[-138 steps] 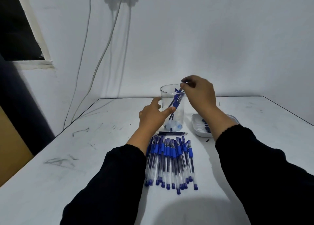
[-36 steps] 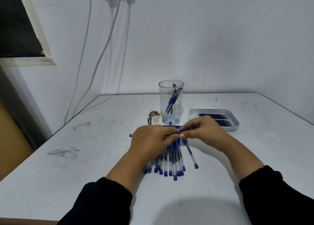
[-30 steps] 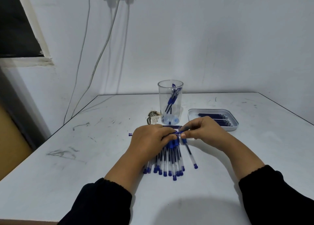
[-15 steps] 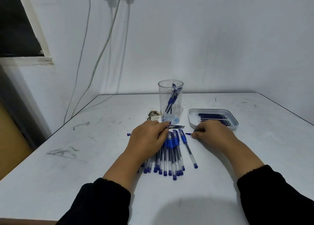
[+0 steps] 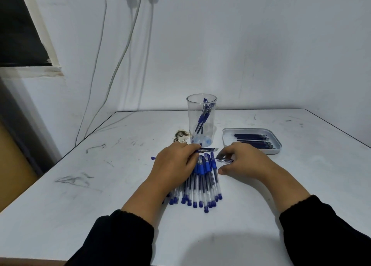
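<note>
Both black-sleeved forearms reach forward over the table's near edge, the left hand palm down with curled fingertips on a thin refill, the right hand palm down, thumb and forefinger spread around a short clear pen piece.

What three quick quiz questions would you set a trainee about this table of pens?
1. True or false: the clear cup stands empty.
2. What lies in the white tray? A. dark refills B. capped pens C. scissors
3. Which hand lies over the far ends of the pile of pens?

Key
1. False: blue pens lean inside it.
2. A.
3. The left hand; the right hand is beside the pile, by a small clear pen piece.
</note>
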{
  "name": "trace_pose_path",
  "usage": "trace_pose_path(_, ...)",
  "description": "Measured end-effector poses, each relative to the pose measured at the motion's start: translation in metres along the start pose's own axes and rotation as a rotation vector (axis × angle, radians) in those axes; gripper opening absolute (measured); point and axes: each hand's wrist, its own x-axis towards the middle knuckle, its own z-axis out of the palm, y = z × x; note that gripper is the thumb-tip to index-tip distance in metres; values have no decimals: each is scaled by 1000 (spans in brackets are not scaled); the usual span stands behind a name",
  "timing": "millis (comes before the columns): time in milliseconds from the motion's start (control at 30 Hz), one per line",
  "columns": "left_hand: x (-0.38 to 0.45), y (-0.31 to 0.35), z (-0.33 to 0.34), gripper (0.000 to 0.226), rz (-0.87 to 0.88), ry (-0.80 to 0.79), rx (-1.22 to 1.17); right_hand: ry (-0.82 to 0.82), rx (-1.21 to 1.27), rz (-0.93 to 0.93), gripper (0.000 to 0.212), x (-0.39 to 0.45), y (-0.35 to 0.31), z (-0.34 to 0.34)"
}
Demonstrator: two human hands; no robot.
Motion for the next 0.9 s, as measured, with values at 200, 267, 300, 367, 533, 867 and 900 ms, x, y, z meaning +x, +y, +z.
trace_pose_path(200, 0, 1, -1, 31, -4, -4, -19, 42, 63, -14, 28, 3, 3, -2)
trace_pose_path(267, 0, 3, -1, 30, 6, -5, -33, 58, 169, -34, 16, 5, 2, -1)
trace_pose_path(300, 0, 4, -1, 28, 15, -3, -39, 63, 231, -42, 12, 5, 0, 0)
trace_pose_path(367, -1, 5, -1, 27, 32, 0, -38, 59, 368, -55, 13, 5, -6, 2)
trace_pose_path(533, -2, 6, 0, 23, 107, 29, -21, -1, 532, -77, 22, 3, -16, 9)
trace_pose_path(867, -1, 7, 1, 20, 156, 67, 1, -26, 762, -96, 20, 2, -17, 6)
trace_pose_path(900, -1, 6, 1, 20, 158, 75, 0, -36, 768, -83, 19, 1, -18, 5)
